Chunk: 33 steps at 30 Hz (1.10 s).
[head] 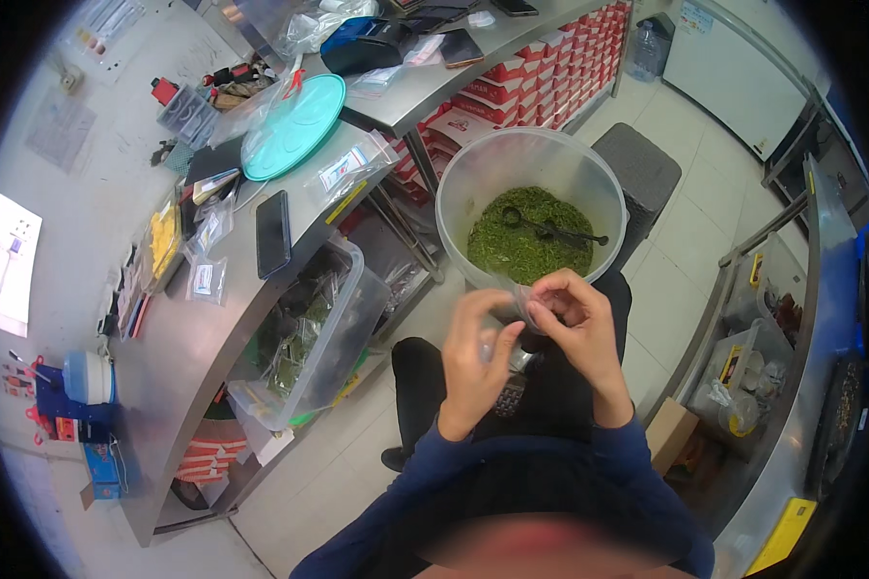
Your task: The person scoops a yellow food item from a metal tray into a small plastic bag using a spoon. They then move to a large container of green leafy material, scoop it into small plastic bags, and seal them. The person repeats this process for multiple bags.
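Observation:
A large clear plastic tub (532,145) stands before me, with chopped green herbs (507,246) covering its bottom. Black measuring scoops (557,231) lie on the herbs. Just over the near rim, my right hand (576,318) pinches a small clear plastic bag (525,307) between thumb and fingers. My left hand (481,347) is beside the bag at its left, blurred, with fingers curved and thumb apart; whether it touches the bag I cannot tell. What is inside the bag is too blurred to see.
At the left, a steel table (188,362) carries a phone (274,234), a turquoise lid (297,130) and small zip bags. Under it sits a clear bin (362,297) of bagged greens. Red-and-white boxes (536,79) are stacked behind the tub, a grey woven stool (641,170) beside it. Steel shelving (789,376) stands right.

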{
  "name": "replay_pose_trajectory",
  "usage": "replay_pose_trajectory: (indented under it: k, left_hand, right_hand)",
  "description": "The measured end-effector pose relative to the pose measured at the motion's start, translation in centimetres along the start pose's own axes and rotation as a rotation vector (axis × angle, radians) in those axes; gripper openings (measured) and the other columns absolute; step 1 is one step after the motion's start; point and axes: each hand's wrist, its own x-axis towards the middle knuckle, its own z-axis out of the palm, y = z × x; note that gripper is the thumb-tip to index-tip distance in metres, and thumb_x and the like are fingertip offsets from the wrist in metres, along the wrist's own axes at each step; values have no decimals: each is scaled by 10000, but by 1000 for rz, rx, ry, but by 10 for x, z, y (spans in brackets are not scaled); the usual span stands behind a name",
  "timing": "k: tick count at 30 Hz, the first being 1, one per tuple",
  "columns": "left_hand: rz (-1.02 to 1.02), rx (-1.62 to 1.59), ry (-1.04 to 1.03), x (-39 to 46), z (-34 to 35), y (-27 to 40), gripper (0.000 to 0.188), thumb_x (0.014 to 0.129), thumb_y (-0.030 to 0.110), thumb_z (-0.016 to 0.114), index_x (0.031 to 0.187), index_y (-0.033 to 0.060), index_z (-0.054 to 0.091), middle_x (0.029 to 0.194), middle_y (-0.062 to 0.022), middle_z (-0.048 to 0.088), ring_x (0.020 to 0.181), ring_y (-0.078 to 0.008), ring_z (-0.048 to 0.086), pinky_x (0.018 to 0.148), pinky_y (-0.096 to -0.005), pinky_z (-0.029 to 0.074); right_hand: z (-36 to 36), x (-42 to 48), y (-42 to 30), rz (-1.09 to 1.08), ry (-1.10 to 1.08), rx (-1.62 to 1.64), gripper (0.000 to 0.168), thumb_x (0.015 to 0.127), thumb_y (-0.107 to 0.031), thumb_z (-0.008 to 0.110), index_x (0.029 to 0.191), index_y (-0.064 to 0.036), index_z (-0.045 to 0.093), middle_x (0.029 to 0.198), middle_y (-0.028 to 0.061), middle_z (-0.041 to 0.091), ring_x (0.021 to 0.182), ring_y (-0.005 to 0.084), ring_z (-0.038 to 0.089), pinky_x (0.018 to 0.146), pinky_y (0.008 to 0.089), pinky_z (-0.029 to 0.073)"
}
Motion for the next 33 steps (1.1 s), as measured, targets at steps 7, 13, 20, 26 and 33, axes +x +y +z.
replay_pose_trajectory:
  k: [7,13,20,26,33]
  left_hand:
    - [-607,-904,-482,1,-40,-43,439,849,201,765,1199,-12,608,982,-47,676,786,-79,607,654,-205,467]
    - [-188,-35,-131,8,-26,-30,325,795,86,775,1092,13,663,929,-70,688,878,-175,653,754,-291,510]
    - [124,439,-436,7,-20,8,795,633,193,854,1350,112,521,1343,-73,569,1053,-260,639,661,-310,547]
    - [92,283,-232,12,-34,-18,691,667,-4,776,1304,74,520,1363,-113,528,1025,-229,644,685,-267,549]
    - [-261,-133,13,9,-82,-27,797,662,-70,773,1360,36,404,1377,-143,496,599,-22,484,513,-162,375]
  right_hand:
    - [-4,-15,-57,113,-73,133,191,837,72,697,1000,42,602,919,80,608,583,100,571,493,224,442]
    - [-25,-13,-51,-178,-119,-580,298,741,54,754,1019,-40,705,985,78,563,595,130,576,550,279,456]
    - [-13,1,-53,-179,-213,-947,368,712,-53,780,1068,-95,696,1013,111,467,714,250,585,631,351,481]
    - [6,34,-48,-347,-311,-810,230,751,-84,772,943,-59,647,868,92,447,730,271,564,628,370,460]
    - [-17,195,60,-46,-560,-1516,185,798,-158,713,926,-25,708,973,176,696,924,364,681,750,423,563]
